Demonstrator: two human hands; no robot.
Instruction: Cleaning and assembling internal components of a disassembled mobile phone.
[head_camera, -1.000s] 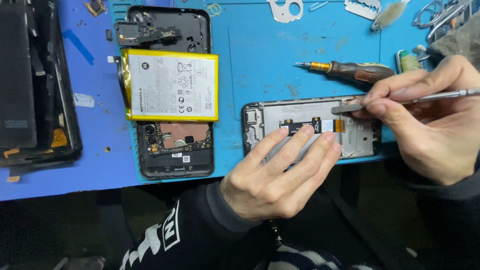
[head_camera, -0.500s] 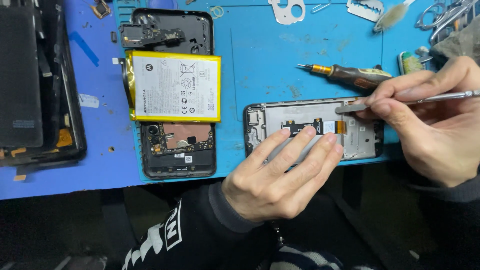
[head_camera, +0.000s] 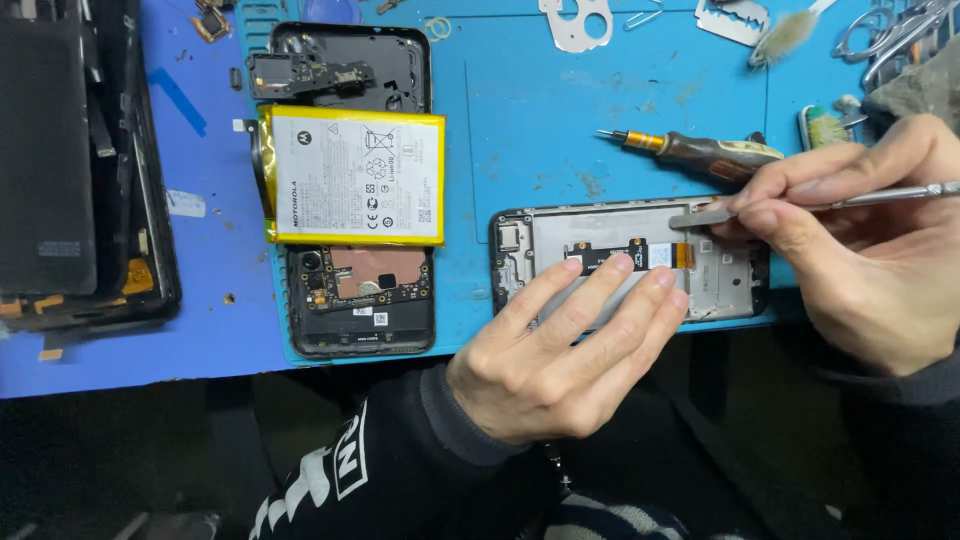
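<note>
Phone frame (head_camera: 610, 235) half under hands

Blue counter (head_camera: 200, 330), with a lighter blue mat (head_camera: 560, 120) over its centre and right. On the mat: opened phone (head_camera: 350, 300) at 9 o'clock with a yellow-edged battery (head_camera: 355, 175) across it; phone frame (head_camera: 620, 262) at the near edge, centre-right; screwdriver (head_camera: 700, 152) just at its 12 o'clock. Metal plate (head_camera: 575, 22), razor blade (head_camera: 732, 20) and brush (head_camera: 785, 38) along the far edge. Dark phone parts (head_camera: 70, 170) at far left, off the mat.
</note>
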